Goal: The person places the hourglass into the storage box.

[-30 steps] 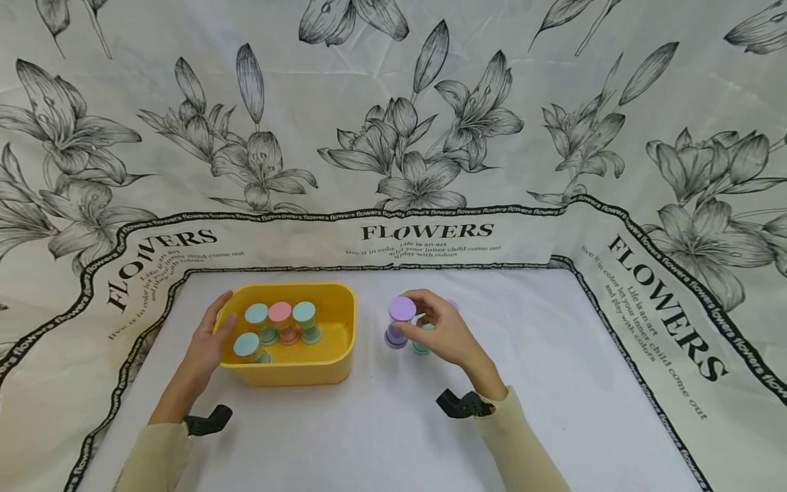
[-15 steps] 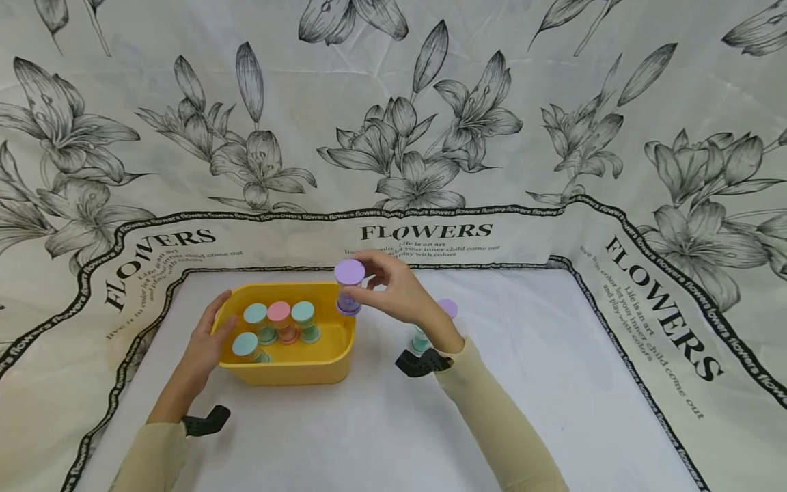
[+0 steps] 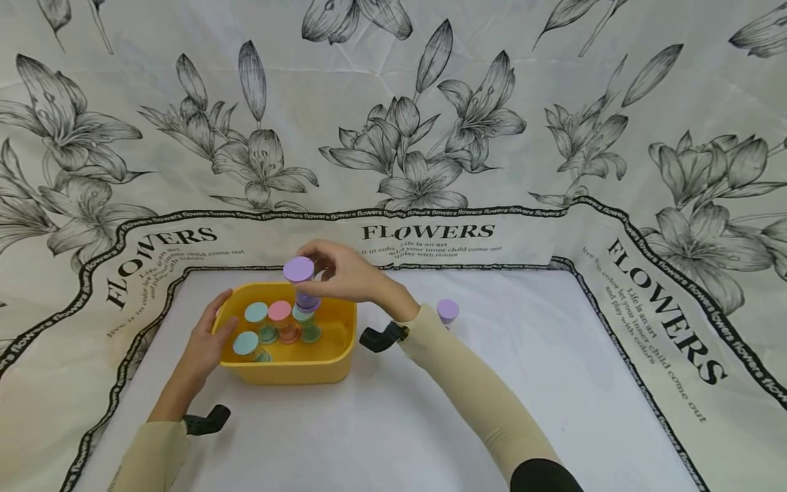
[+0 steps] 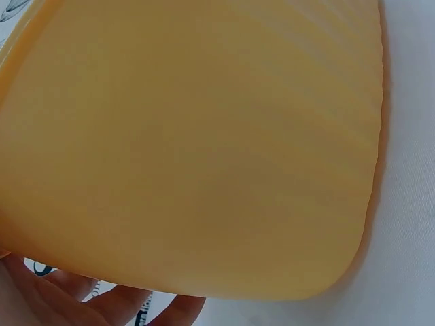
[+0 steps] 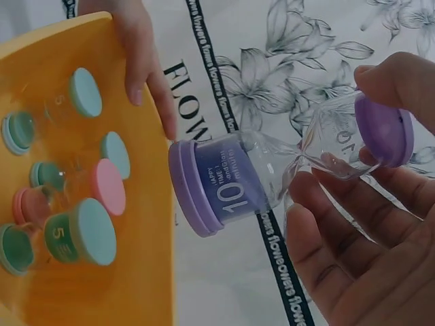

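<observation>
My right hand [image 3: 352,275] holds a purple-capped sand timer [image 3: 299,270] above the yellow bin [image 3: 289,374]. The right wrist view shows the clear glass of this sand timer [image 5: 234,180], marked 10 minutes, with thumb and fingers around its far end. My left hand [image 3: 205,342] grips the bin's left rim, thumb over the inside and fingers along the outer wall. Inside the bin stand a pink sand timer [image 3: 280,311] and teal ones, among them a teal sand timer [image 3: 256,313] at the back and another teal sand timer [image 3: 247,344] nearer the front.
Another purple-capped sand timer [image 3: 448,311] stands on the white tabletop [image 3: 553,355], right of the bin and partly behind my right sleeve [image 3: 467,383]. Flower-printed cloth [image 3: 418,150] rises at the back and sides.
The right hand has lifted the purple sand timer off the table and carried it left over the bin. The right forearm now covers the green sand timer on the table. The left hand stays put.
</observation>
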`<state>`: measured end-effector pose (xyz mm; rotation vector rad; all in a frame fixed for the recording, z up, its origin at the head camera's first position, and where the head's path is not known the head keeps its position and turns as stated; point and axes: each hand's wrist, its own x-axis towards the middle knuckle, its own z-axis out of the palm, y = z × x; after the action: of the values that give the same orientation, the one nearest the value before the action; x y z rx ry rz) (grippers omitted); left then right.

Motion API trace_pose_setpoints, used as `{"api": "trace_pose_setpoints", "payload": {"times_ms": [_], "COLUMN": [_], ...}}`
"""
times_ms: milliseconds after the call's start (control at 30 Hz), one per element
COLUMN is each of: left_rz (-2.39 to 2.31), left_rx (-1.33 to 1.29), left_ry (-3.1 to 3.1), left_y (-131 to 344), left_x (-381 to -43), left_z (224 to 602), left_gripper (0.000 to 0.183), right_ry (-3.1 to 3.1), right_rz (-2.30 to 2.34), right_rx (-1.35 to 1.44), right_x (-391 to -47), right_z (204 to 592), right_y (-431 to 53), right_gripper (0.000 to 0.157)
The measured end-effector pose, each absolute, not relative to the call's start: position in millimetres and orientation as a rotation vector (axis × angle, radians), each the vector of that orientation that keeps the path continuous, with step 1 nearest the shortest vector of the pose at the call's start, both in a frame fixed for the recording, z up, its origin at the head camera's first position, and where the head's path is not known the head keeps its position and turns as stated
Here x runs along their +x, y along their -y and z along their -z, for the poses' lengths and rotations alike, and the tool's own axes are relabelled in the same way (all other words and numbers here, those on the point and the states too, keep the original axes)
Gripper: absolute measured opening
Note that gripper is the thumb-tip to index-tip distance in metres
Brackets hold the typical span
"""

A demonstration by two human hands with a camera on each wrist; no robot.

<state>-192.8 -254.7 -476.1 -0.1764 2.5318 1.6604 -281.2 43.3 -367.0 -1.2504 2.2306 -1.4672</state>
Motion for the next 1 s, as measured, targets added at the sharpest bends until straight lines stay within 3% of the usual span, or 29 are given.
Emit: {"api": "trace_pose_setpoints", "payload": {"times_ms": [1000], "left_rz": [-1.690], "left_rx": [-0.177], "left_ry": [-2.519], "left_y": [257.9], "left_x": [-194.4], "left_z": [481.1], "left_gripper": [0.070], "right_ry": [-2.049], "right_rz": [1.100], "right_rx": [-1.345], "right_x": [-307.4], "right_z": [399.8], "right_y": [26.3], "right_gripper": [0.048]}}
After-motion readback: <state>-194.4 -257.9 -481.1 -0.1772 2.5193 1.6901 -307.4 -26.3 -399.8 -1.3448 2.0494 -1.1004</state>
